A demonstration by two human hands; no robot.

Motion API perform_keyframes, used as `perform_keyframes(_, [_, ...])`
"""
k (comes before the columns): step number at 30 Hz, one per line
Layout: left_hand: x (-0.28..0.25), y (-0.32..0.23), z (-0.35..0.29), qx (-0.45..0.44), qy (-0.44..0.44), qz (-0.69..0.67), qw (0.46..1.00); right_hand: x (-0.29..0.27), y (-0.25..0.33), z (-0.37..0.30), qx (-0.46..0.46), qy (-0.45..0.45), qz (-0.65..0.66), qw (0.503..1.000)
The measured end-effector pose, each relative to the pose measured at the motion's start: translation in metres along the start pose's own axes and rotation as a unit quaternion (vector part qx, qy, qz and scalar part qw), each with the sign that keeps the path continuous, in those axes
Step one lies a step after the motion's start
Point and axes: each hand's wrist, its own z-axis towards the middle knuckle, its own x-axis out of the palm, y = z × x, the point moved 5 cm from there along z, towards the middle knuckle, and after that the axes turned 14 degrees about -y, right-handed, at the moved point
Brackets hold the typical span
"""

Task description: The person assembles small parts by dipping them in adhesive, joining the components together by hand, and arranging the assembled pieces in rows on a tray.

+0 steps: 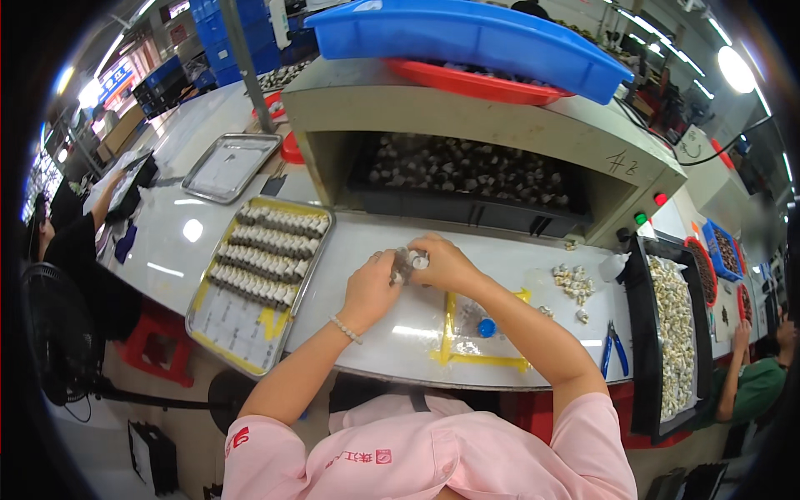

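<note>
My left hand (373,287), with a beaded bracelet at the wrist, and my right hand (446,265) meet above the white table. Their fingers are closed round a small cluster of grey and white parts (408,265); its exact kind is too small to tell. To the left lies a metal tray (292,329) with several rows of white-topped grey parts (271,250) like those in my hands. Right of my right forearm, loose cream-white pieces (573,285) lie in a small pile. A blue round cap (487,327) sits inside a yellow tape outline (483,358) under my right forearm.
A black bin (475,212) of grey-white parts stands inside the open metal housing ahead. Blue-handled pliers (614,350) and a white bottle (614,265) lie near a long black bin (704,333) of cream pieces. Other people work at both sides.
</note>
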Motion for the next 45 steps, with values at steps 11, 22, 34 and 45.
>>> perform_keyframes(11, [0.011, 0.017, -0.036, 0.018, -0.014, -0.053, 0.998, 0.016, -0.006, 0.000, -0.106, 0.014, -0.210, 0.972])
perform_keyframes(22, [-0.036, 0.026, -0.085, -0.029, -0.068, -0.118, 0.990, -0.067, 0.007, -0.053, -0.103, -0.089, -0.093, 0.986])
perform_keyframes(34, [-0.010, 0.021, -0.062, -0.037, 0.071, -0.067, 0.995, -0.181, -0.063, -0.221, 0.148, -0.359, -0.172, 0.905])
perform_keyframes(45, [0.016, -0.008, -0.100, -0.382, 0.169, -0.704, 0.574, -0.137, -0.074, -0.167, 0.013, -0.245, -0.318, 0.916])
